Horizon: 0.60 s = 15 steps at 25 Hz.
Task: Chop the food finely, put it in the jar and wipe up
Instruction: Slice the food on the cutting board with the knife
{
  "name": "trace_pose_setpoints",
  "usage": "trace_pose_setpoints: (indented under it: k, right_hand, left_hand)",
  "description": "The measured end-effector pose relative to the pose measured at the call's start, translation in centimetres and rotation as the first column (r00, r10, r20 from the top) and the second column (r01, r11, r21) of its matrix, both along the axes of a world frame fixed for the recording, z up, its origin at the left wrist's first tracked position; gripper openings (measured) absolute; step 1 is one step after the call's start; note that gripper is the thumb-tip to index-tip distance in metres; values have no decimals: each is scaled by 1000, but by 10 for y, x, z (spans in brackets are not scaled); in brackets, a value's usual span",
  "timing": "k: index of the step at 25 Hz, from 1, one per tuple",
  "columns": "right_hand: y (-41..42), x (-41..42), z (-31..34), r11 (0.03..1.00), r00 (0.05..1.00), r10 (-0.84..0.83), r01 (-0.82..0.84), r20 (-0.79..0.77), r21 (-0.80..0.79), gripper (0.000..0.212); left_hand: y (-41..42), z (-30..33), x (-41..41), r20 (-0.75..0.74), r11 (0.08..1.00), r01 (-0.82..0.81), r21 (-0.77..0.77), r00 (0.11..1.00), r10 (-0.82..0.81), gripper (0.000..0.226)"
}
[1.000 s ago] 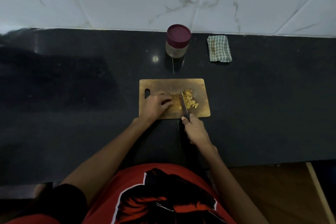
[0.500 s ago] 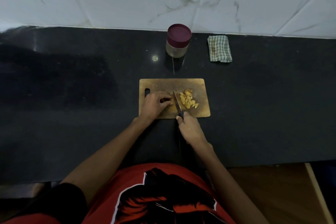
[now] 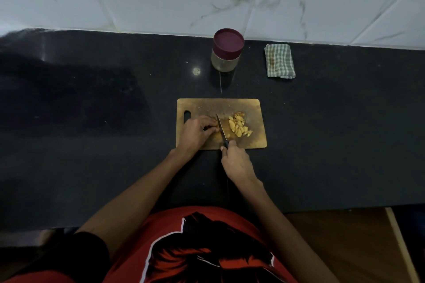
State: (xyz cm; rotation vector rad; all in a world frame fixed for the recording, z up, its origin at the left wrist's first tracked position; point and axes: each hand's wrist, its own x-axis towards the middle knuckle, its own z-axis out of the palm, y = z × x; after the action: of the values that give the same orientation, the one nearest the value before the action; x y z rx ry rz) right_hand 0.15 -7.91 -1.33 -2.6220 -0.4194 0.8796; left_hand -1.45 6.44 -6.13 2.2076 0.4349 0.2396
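Food (image 3: 239, 127): pale yellow chopped pieces heaped on the board (image 3: 257, 108), just right of the knife (image 3: 221, 128). Left hand (image 3: 197, 132), fingers curled, pins something unseen against the blade. Right hand (image 3: 236, 163) wraps the handle. Risk: fingertips lie touching the edge, so a slip could nick them. Heap's long axis runs away from the person, slightly leftward. Jar (image 3: 227, 49) with lid on and cloth (image 3: 279, 61) beyond both hands.

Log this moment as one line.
chopping | right hand grips knife | left hand steadies food on wooden board | maroon-lidded jar closed
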Motion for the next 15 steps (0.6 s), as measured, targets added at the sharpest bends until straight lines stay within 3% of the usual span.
trace_pose_setpoints:
  k: [15]
  right_hand:
    - [22,18,0,998,999,-12,10,-43,-56,25]
  left_hand:
    - [2,-4,1,21,999,29,22,999,-29,14]
